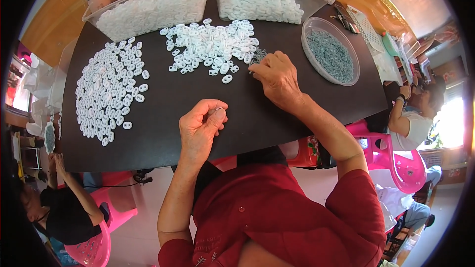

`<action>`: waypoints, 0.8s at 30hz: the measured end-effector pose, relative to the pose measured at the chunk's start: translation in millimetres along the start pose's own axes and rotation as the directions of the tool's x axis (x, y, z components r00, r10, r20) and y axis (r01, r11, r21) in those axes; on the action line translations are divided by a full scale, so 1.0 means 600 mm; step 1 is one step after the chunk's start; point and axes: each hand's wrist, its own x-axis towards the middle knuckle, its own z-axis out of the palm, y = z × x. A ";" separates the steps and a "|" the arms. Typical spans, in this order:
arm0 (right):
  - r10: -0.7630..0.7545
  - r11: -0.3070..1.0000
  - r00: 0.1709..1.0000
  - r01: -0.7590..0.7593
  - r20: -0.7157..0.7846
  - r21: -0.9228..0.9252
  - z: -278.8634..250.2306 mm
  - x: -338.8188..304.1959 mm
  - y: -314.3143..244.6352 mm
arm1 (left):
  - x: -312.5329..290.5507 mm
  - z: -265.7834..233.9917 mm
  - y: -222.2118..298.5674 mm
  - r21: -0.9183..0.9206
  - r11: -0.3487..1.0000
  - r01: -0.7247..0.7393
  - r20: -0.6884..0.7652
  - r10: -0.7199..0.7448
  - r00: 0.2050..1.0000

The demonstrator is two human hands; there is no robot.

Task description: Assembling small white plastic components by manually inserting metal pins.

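Note:
My left hand [202,127] is closed above the dark table, thumb pressed to the curled fingers. A sliver of a small white piece [219,109] shows in that pinch; the rest is covered. My right hand [279,80] reaches to a little heap of thin grey metal pins [258,56], fingertips bent down beside it. Whatever those fingertips pinch is hidden. Left of the heap lies a pile of white oval plastic pieces with two holes [213,44]. One loose oval piece [227,78] lies at its near edge.
More white oval pieces [109,89] spread over the table's left side. Two clear bins [148,17] of white pieces stand along the back. A round clear tub [330,52] of grey pins sits at right. Other people [64,207] sit at both sides.

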 end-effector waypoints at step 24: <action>0.030 0.976 0.999 -0.039 0.043 0.216 0.001 0.013 -0.015 | -0.001 0.000 0.006 -0.027 1.000 -0.015 -0.030 0.015 0.999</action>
